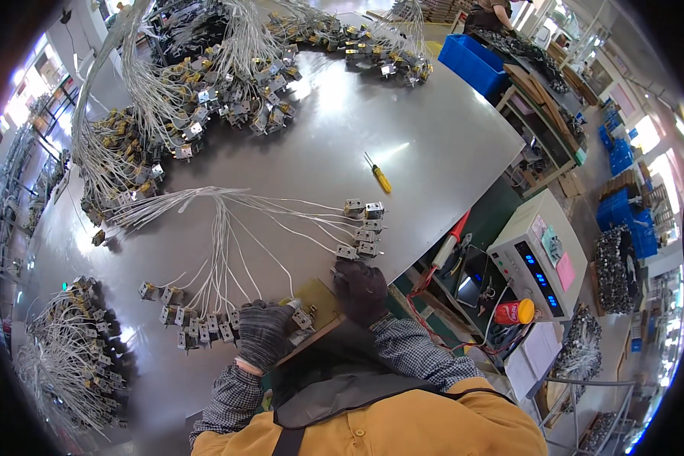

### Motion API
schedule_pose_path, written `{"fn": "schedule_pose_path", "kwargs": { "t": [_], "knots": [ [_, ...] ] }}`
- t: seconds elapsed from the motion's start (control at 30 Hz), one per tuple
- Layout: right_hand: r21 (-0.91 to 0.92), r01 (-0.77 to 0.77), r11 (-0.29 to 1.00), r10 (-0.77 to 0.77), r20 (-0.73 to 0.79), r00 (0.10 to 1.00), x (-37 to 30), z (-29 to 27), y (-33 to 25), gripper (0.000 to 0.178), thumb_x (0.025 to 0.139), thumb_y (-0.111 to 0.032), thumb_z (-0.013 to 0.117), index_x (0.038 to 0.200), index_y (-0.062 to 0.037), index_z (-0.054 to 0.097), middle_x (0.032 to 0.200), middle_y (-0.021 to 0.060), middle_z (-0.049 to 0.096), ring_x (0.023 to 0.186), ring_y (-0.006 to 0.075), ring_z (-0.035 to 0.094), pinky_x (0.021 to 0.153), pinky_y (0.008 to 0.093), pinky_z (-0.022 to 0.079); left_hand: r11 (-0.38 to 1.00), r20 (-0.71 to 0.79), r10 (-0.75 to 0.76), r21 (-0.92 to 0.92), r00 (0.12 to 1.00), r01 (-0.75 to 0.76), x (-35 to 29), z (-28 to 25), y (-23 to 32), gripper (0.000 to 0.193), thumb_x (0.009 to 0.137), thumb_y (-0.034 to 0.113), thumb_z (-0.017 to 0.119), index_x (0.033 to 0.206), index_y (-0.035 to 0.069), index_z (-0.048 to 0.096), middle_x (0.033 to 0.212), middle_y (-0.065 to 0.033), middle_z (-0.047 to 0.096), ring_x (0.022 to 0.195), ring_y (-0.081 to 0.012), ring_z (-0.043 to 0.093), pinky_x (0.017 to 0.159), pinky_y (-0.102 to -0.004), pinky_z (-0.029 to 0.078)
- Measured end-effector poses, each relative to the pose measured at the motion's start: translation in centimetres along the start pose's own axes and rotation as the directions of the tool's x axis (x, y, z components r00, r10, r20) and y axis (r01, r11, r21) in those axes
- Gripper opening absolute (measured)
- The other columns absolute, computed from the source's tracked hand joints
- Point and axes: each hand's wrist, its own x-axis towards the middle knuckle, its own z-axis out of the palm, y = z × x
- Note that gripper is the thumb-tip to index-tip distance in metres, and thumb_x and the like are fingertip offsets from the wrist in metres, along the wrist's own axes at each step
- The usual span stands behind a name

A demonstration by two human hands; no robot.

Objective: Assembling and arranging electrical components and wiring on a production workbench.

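My left hand [264, 332], in a grey striped glove, has its fingers closed around a small metal box-shaped part [302, 318] with a white wire. That part rests at a yellowish board [317, 295] on the table's near edge. My right hand [359, 291], in a dark glove, lies at the board's right end with its fingers curled; whatever they hold is hidden. Just beyond it sits a cluster of metal boxes [367, 234] on white wires. More wired metal boxes [204, 329] lie left of my left hand, all joined to one wire bundle [219, 199].
Large heaps of wired metal parts [235, 91] cover the table's far left, with another pile [83, 349] at the near left. A yellow-handled screwdriver [381, 179] lies mid-table. To the right stand a metering device [536, 254], a red-and-yellow jar [514, 312] and a blue bin [473, 64].
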Motion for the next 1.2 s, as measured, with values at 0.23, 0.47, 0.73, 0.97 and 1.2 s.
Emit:
{"fn": "schedule_pose_path", "kwargs": {
  "t": [0.23,0.47,0.73,0.97,1.2],
  "knots": [
    [-0.004,-0.018,1.0,0.018,0.035,0.999,-0.2,-0.1,-0.1,0.023,0.093,-0.014,0.069,0.115,-0.0103,0.062,0.104,0.015,0.072,0.092,0.0375,0.069,0.076,0.0494,0.05,0.997,0.013,-0.057,-0.053,0.998,0.058,0.2,-0.2,0.3,0.057,0.073,0.042,0.084,0.122,0.015,0.074,0.087,-0.0103,0.07,0.087,-0.0339,0.064,0.079,-0.0501,0.045],
    [-0.037,-0.003,0.999,0.005,0.058,0.998,0.3,0.0,-0.3,0.03,0.089,-0.016,0.071,0.118,-0.0135,0.062,0.107,0.0148,0.072,0.089,0.0374,0.068,0.077,0.0485,0.05,0.999,0.021,-0.042,-0.024,0.999,0.043,0.3,-1.0,0.4,0.062,0.075,0.044,0.083,0.128,0.015,0.073,0.089,-0.0109,0.071,0.086,-0.0341,0.065,0.078,-0.051,0.046],
    [-0.043,-0.019,0.999,0.022,0.069,0.997,0.3,-0.2,-0.5,0.028,0.091,-0.018,0.07,0.117,-0.0118,0.064,0.106,0.0147,0.072,0.093,0.0374,0.069,0.078,0.0484,0.05,0.995,-0.034,-0.006,-0.101,0.999,0.003,0.0,-0.2,0.2,0.06,0.072,0.034,0.085,0.127,0.014,0.072,0.087,-0.0106,0.068,0.085,-0.0342,0.063,0.079,-0.05,0.044],
    [-0.022,-0.011,1.0,0.012,0.05,0.999,0.2,-0.1,-0.5,0.031,0.09,-0.015,0.07,0.12,-0.0143,0.061,0.109,0.0148,0.071,0.095,0.0376,0.068,0.08,0.0494,0.05,0.997,-0.013,-0.006,-0.077,1.0,0.005,0.1,-0.6,0.2,0.061,0.073,0.033,0.084,0.129,0.012,0.071,0.089,-0.0108,0.069,0.086,-0.0341,0.064,0.08,-0.0489,0.045],
    [-0.01,0.022,1.0,-0.022,0.024,0.999,-0.4,0.2,-0.2,0.025,0.093,-0.017,0.067,0.117,-0.0114,0.061,0.107,0.0158,0.071,0.088,0.0379,0.068,0.072,0.0499,0.05,0.998,0.015,0.008,-0.056,1.0,-0.007,-0.2,-0.2,0.0,0.054,0.074,0.04,0.086,0.118,0.012,0.075,0.088,-0.0101,0.072,0.086,-0.0328,0.065,0.082,-0.0471,0.047]
  ]
}}
